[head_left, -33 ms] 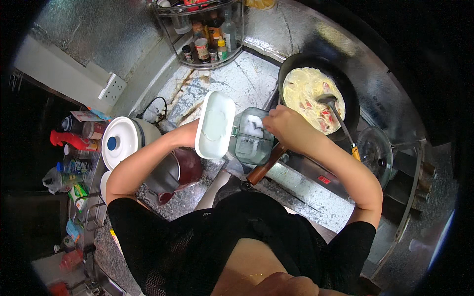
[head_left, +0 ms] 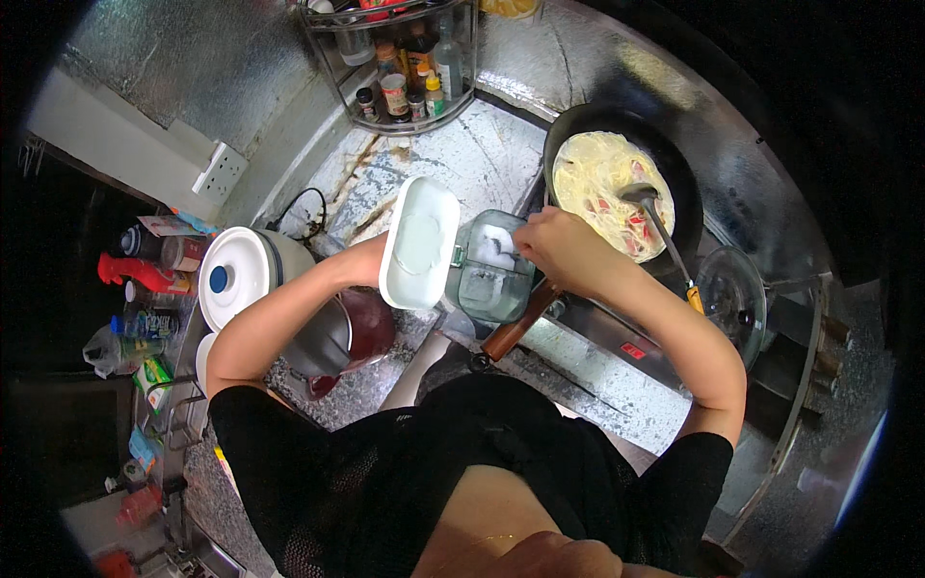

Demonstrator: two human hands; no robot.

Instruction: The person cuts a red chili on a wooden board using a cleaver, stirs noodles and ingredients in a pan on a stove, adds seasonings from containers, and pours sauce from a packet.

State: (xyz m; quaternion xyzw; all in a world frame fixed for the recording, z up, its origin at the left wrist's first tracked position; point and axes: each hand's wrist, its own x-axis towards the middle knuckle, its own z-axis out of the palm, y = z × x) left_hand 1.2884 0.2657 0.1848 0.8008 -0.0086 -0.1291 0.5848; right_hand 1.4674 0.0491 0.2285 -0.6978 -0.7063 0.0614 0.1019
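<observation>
A clear seasoning box (head_left: pixel 497 299) with white granules in its compartments is held above the wok's wooden handle (head_left: pixel 520 323). Its white lid (head_left: pixel 421 246) is swung up on the left side. My left hand (head_left: pixel 370 260) grips the box from behind this lid, which covers the fingers. My right hand (head_left: pixel 557 246) is closed at the box's right edge, fingertips over the granules. A small dark shape lies by those fingertips, too unclear to name. Just beyond, pale noodles with red pieces (head_left: pixel 609 188) fill the black wok (head_left: pixel 686 178), a ladle (head_left: pixel 665 231) resting in them.
A glass lid (head_left: pixel 734 299) lies right of the wok. At the back, a corner rack (head_left: pixel 409 120) holds several seasoning bottles. A white lidded pot (head_left: pixel 236 279) and a dark red pot (head_left: pixel 371 328) stand left, near a wall socket (head_left: pixel 220 171) and several bottles (head_left: pixel 159 279).
</observation>
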